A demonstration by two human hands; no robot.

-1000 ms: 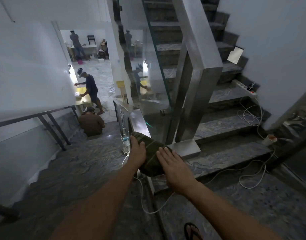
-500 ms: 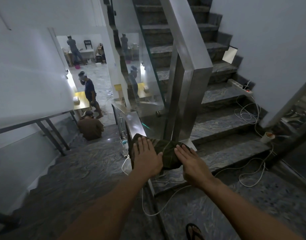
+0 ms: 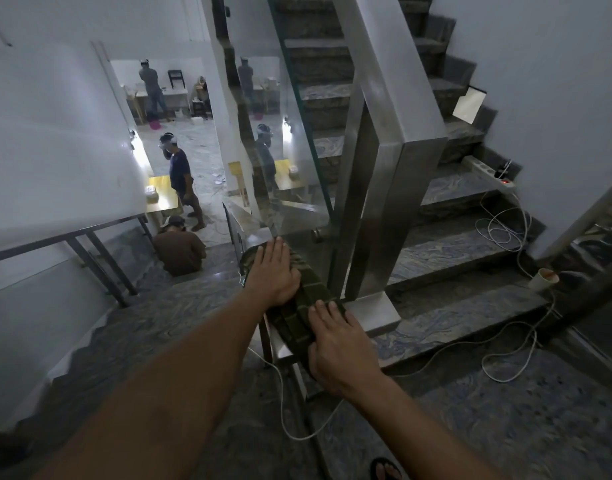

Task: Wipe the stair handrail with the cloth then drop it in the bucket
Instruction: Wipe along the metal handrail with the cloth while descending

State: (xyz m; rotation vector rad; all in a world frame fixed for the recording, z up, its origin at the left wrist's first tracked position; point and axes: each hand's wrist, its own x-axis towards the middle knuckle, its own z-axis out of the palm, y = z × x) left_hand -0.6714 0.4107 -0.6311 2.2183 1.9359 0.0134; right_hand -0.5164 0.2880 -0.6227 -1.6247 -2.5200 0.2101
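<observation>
A dark green striped cloth lies draped over the top of the steel handrail that runs down the lower flight. My left hand presses flat on the cloth's far end, fingers spread. The near end sits under my right hand, which also lies palm-down on it. Most of the rail under the cloth is hidden. No bucket shows in the head view.
A tall steel post and glass panel rise just right of the cloth. White cables trail over the landing and steps, with a paper cup and power strip. One person sits on the lower steps; another stands below.
My left hand has slid farther along the rail on the cloth, while my right hand has drawn back toward me. The cloth now lies stretched lengthwise along the rail.
</observation>
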